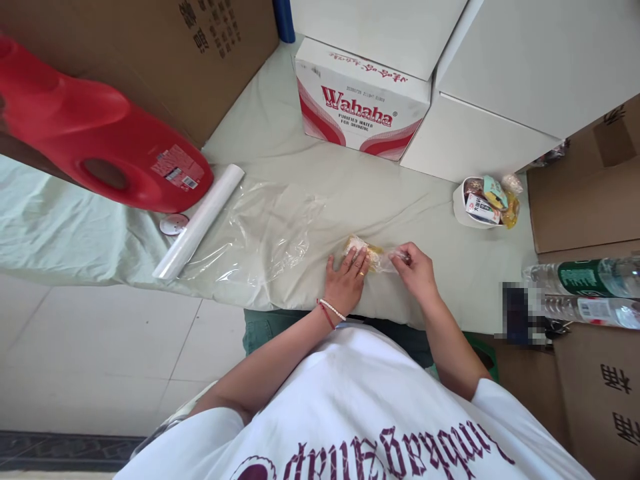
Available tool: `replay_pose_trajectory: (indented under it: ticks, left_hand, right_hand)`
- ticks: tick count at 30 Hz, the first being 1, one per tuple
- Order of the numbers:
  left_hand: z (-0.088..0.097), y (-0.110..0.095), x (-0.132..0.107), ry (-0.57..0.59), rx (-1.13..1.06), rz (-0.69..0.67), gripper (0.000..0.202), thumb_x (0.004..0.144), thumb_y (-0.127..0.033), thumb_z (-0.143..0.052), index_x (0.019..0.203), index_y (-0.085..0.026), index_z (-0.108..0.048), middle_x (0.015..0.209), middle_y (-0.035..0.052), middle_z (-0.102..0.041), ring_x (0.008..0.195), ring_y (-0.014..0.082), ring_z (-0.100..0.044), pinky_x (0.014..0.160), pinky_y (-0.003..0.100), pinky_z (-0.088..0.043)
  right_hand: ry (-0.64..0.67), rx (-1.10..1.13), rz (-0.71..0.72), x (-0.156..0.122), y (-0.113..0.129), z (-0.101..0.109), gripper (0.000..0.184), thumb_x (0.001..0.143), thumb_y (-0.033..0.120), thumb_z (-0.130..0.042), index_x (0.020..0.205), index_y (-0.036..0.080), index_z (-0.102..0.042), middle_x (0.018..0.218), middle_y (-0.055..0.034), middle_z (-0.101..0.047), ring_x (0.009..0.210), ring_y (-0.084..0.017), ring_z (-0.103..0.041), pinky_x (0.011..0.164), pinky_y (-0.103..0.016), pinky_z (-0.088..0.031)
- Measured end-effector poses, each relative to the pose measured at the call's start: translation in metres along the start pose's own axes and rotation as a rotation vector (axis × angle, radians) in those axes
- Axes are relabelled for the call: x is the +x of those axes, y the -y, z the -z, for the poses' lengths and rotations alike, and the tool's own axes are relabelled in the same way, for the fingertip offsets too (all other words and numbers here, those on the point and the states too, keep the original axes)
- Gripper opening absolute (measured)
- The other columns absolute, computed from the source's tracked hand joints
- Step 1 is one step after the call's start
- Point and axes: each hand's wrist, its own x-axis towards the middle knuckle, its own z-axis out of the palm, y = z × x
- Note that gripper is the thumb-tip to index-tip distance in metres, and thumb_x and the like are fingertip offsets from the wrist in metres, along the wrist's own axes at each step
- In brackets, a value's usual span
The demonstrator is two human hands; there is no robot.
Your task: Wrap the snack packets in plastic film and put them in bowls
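"Where's the yellow-and-white packet wrapped in clear plastic [357, 243]?"

"On the pale-green cloth-covered worktop [430, 193], near the middle of the view. The left hand [345, 283] lies flat across it, fingers slightly spread, hiding much of it; I can't tell the contents."

"And the right hand [417, 268]?"

"At three o'clock of the packet, thumb and fingers pinched on the crumpled clear film [386, 261] at its end; their exact grip is hard to see."

"Anything cut off?"

"The large red plastic jug [140, 150] at ten o'clock, its upper end out of view. Near four, a pixelated patch [521, 315] covers something unreadable."
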Motion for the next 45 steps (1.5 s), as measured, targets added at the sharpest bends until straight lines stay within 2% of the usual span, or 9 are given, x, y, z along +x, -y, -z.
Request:
replay_pose_trajectory:
  ticks: [8, 13, 18, 21, 28, 33, 37, 42, 45]
  left_hand:
    - [0.001, 0.013, -0.001, 0.033, -0.067, -0.011, 0.046, 0.096, -0.012, -0.045, 0.134, -0.020, -0.068, 0.153, 0.0174, -0.058, 0.159, 0.0331, -0.032, 0.127, 0.072, -0.016]
    - [0.010, 0.040, -0.023, -0.152, -0.302, -0.141, 0.041, 0.087, -0.008, -0.049, 0.118, -0.020, -0.073, 0.151, 0.0133, -0.060, 0.158, 0.0286, -0.034, 0.123, 0.059, -0.040]
    - [0.016, 0.059, -0.047, -0.301, -0.395, -0.023, 0.023, 0.087, -0.013, -0.055, 0.091, -0.025, -0.073, 0.121, 0.0089, -0.075, 0.136, 0.0296, -0.058, 0.111, 0.058, -0.052]
    - [0.023, 0.062, -0.055, -0.325, -0.413, 0.030, 0.019, 0.085, -0.014, -0.058, 0.086, -0.026, -0.073, 0.114, 0.0074, -0.077, 0.126, 0.0301, -0.064, 0.108, 0.059, -0.053]
    - [0.044, 0.047, -0.066, -0.335, -0.507, 0.161, 0.016, 0.094, -0.024, -0.058, 0.102, -0.026, -0.072, 0.116, 0.0083, -0.075, 0.118, 0.0267, -0.067, 0.106, 0.053, -0.055]
    - [0.044, 0.031, -0.052, -0.197, -0.834, 0.307, 0.049, 0.094, -0.043, -0.065, 0.138, -0.024, -0.057, 0.143, 0.0150, -0.060, 0.134, 0.0281, -0.059, 0.104, 0.048, -0.058]
    - [0.034, 0.012, -0.030, 0.107, -1.116, 0.332, 0.071, 0.083, -0.051, -0.076, 0.144, -0.023, -0.052, 0.146, 0.0173, -0.061, 0.128, 0.0305, -0.066, 0.104, 0.049, -0.058]
    - [0.029, -0.003, -0.016, 0.213, -1.236, 0.492, 0.060, 0.076, -0.056, -0.081, 0.121, -0.021, -0.064, 0.114, 0.0106, -0.076, 0.108, 0.0282, -0.073, 0.095, 0.046, -0.061]
    - [0.032, 0.004, -0.019, 0.127, -1.210, 0.597, 0.063, 0.070, -0.058, -0.084, 0.117, -0.021, -0.064, 0.111, 0.0086, -0.076, 0.103, 0.0268, -0.074, 0.091, 0.043, -0.061]
  right_hand:
    - [0.244, -0.506, 0.141, 0.052, 0.063, -0.082, 0.017, 0.102, 0.019, -0.047, 0.106, 0.019, -0.064, 0.109, -0.0123, -0.065, 0.091, -0.025, -0.062, 0.079, -0.035, -0.047]
    - [0.223, -0.534, 0.198, 0.038, 0.060, -0.091, 0.019, 0.106, 0.024, -0.046, 0.114, 0.016, -0.061, 0.116, -0.0144, -0.060, 0.098, -0.026, -0.059, 0.086, -0.038, -0.048]
    - [0.154, -0.600, 0.322, 0.024, 0.055, -0.096, 0.043, 0.096, 0.050, -0.069, 0.123, 0.018, -0.058, 0.119, -0.0178, -0.058, 0.111, -0.034, -0.052, 0.092, -0.047, -0.051]
    - [0.153, -0.640, 0.300, 0.026, 0.058, -0.098, 0.042, 0.094, 0.044, -0.073, 0.124, 0.019, -0.060, 0.119, -0.0172, -0.057, 0.110, -0.034, -0.050, 0.091, -0.049, -0.052]
    - [0.100, -0.481, 0.208, 0.022, 0.061, -0.047, 0.032, 0.101, 0.020, -0.051, 0.130, 0.019, -0.064, 0.123, -0.0175, -0.061, 0.116, -0.033, -0.051, 0.097, -0.049, -0.052]
    - [0.215, 0.149, 0.125, -0.004, 0.027, -0.006, 0.035, 0.105, 0.037, -0.047, 0.133, 0.023, -0.065, 0.121, -0.0088, -0.070, 0.108, -0.023, -0.065, 0.099, -0.040, -0.053]
    - [0.417, 0.496, 0.004, -0.037, 0.005, -0.012, 0.049, 0.100, 0.060, -0.055, 0.128, 0.022, -0.068, 0.113, -0.0057, -0.074, 0.098, -0.020, -0.068, 0.091, -0.034, -0.056]
    - [0.449, 0.435, 0.040, -0.038, -0.011, -0.011, 0.051, 0.099, 0.064, -0.055, 0.129, 0.024, -0.069, 0.112, -0.0056, -0.074, 0.100, -0.019, -0.069, 0.088, -0.032, -0.056]
    - [0.134, 0.171, 0.061, 0.004, -0.035, 0.025, 0.040, 0.100, 0.054, -0.053, 0.119, 0.025, -0.072, 0.117, -0.0080, -0.074, 0.106, -0.021, -0.067, 0.093, -0.035, -0.054]
